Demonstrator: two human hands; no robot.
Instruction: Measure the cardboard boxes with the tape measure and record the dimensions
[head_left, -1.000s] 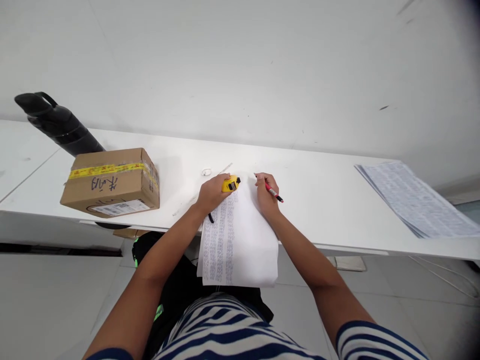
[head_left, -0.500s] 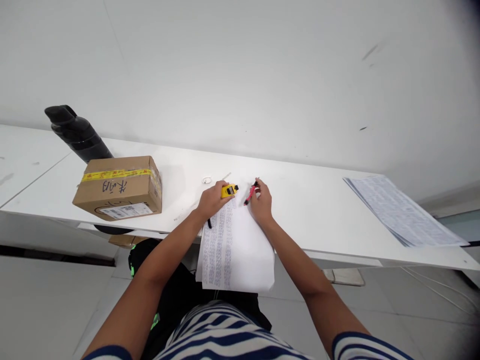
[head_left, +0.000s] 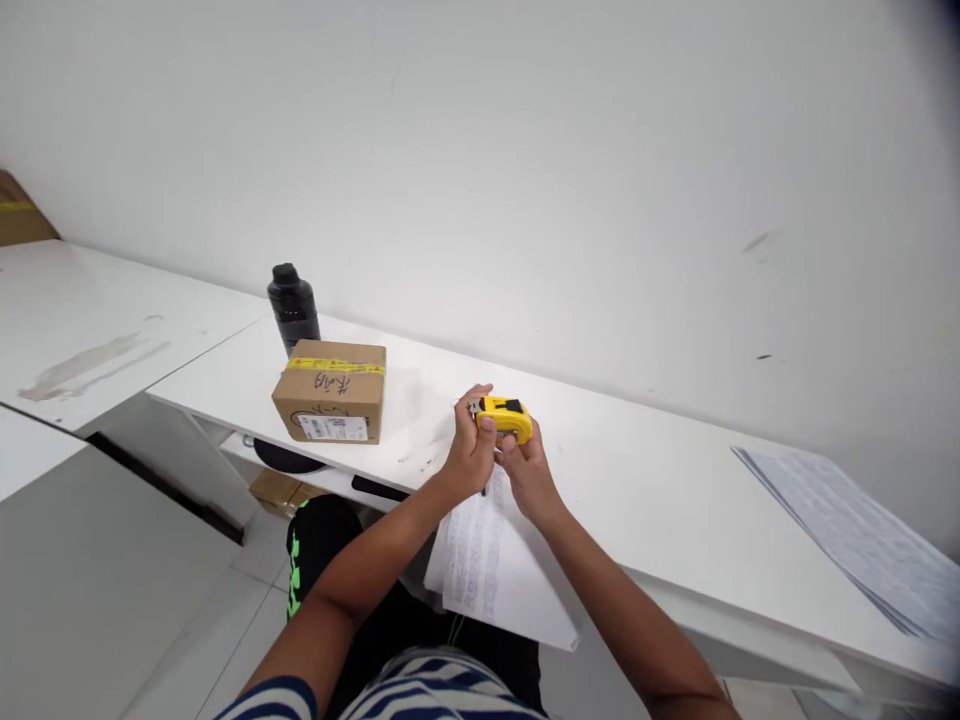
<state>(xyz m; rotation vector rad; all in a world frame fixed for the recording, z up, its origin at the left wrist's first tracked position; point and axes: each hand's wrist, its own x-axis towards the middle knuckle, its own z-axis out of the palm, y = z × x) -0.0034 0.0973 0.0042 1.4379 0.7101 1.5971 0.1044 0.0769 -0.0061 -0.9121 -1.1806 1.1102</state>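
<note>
Grip: while the yellow tape measure is raised just above the white desk, it is clasped between both hands; the left hand is closed over its left end, thumb on the side, and the right hand is cupped under its right end.
Change: half a second ago the tape measure was held by the left hand alone at the far edge of the printed sheet, and a red pen was held in the right; the pen is no longer seen and cannot be placed.
Meaning: the work is judged to have passed from marking the sheet to handling the tape measure with both hands.
Position: the tape measure sits between the fingertips, above the sheet's far edge.
Surroundings: a cardboard box lies well to the left, a black bottle just beyond it; a paper stack lies far right.
</note>
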